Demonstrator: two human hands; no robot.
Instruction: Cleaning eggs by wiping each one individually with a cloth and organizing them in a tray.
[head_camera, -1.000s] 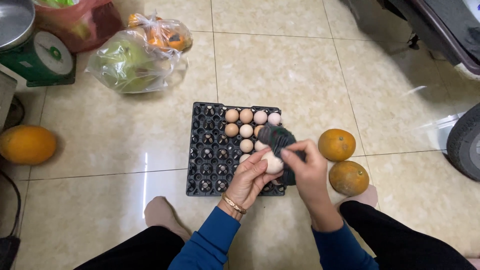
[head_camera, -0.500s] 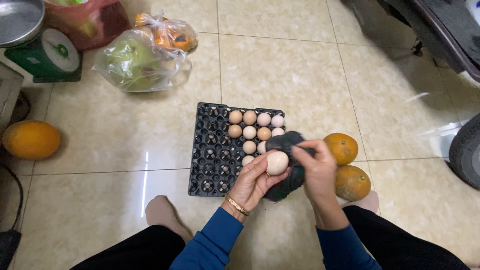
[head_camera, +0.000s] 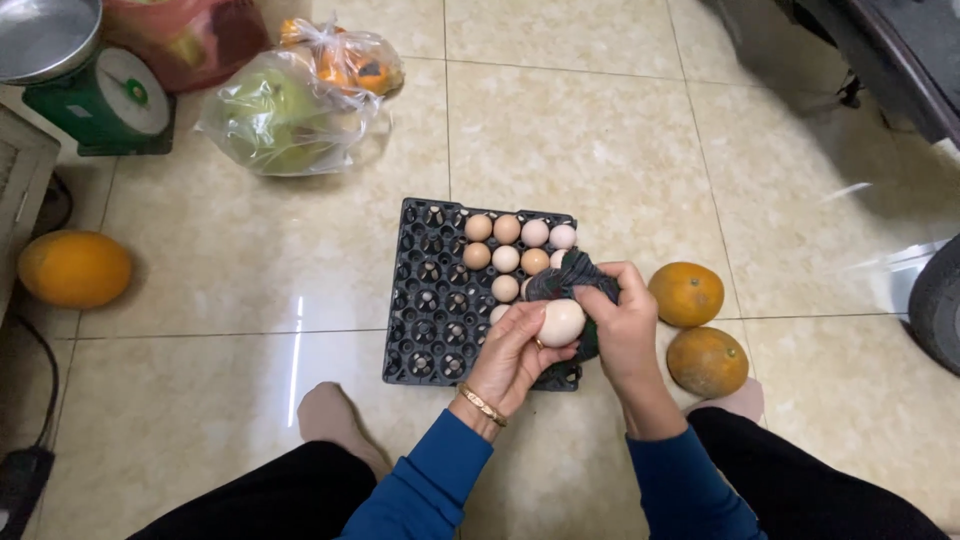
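Note:
A black plastic egg tray (head_camera: 425, 300) lies on the tiled floor with several eggs (head_camera: 506, 243) filling its far right cells. My left hand (head_camera: 513, 352) holds a pale egg (head_camera: 560, 322) above the tray's near right part. Pressed against that egg is a dark cloth (head_camera: 566, 278), bunched in my right hand (head_camera: 620, 325). Both arms wear blue sleeves, and a gold bangle sits on the left wrist.
Two round orange fruits (head_camera: 686, 293) (head_camera: 707, 361) lie right of the tray, another (head_camera: 74, 268) at far left. Plastic bags of produce (head_camera: 295, 105) and a green scale (head_camera: 95, 95) stand at the back left. A dark wheel (head_camera: 938, 305) is at the right edge.
The egg has been turned up into plainer view in my left hand, and the cloth has shifted over its far side. The view has drifted slightly.

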